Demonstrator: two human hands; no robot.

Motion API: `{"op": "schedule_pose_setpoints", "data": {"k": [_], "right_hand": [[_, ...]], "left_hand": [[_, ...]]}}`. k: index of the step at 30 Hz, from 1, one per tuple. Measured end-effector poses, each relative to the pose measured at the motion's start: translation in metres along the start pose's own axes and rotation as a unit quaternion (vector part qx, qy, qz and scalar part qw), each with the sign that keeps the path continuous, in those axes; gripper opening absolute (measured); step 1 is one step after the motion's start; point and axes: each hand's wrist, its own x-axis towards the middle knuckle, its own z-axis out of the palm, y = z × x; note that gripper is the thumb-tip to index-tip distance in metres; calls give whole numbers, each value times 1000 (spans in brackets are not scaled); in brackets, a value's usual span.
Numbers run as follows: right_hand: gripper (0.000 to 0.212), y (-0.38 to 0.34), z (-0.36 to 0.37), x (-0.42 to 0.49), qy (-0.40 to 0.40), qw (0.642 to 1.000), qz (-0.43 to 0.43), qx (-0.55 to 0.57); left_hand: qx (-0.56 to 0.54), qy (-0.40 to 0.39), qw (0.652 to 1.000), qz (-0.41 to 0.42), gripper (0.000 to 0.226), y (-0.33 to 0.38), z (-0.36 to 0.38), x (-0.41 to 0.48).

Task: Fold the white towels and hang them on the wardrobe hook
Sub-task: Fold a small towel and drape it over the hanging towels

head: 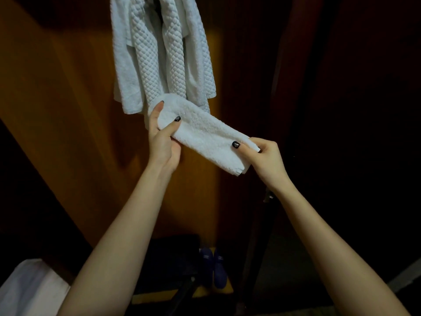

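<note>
Head view puts my left hand (160, 135) at centre frame, fingers curled round the rounded end of a folded white towel (206, 135), thumb pressed across its fluffy face and fingers wrapped behind. My right hand (265, 159) sits just right of centre, pinching the towel's other end between thumb and fingers where the layered edges show. Both thumbnails are painted dark. Between the two hands the towel stretches as a thick, soft strip, sloping down from its upper left end to its lower right end, its pile plush and bright against the dim surroundings. Just above it, in the upper middle of the frame, several hanging towels (159, 53) drape in long folds; some have a raised, quilted diamond weave, others a flatter terry surface. The folded towel's rounded end overlaps their lower hems. Behind them is a smooth orange-brown wooden wardrobe panel (68, 99), with darker wood at the right. At the bottom centre a pair of blue slippers (213, 267) lies on a yellow surface, and white cloth (29, 290) fills the lower left corner.
</note>
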Motion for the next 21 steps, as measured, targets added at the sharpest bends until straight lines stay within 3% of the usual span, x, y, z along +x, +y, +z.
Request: {"op": "schedule_pose_setpoints", "data": {"k": [4, 9, 17, 19, 21], "right_hand": [[10, 2, -2, 2, 95, 995, 2, 20], [9, 4, -15, 8, 140, 990, -14, 4], [19, -13, -33, 38, 134, 991, -7, -4], [25, -13, -36, 48, 146, 989, -5, -8], [31, -17, -39, 59, 154, 988, -11, -22]], "left_hand": [[-42, 23, 999, -18, 65, -4, -1, 1], [-38, 60, 997, -5, 53, 3, -2, 1], [75, 56, 995, 18, 91, 31, -11, 16], [93, 68, 993, 22, 84, 44, -12, 23], [140, 55, 988, 20, 62, 58, -12, 30]]}}
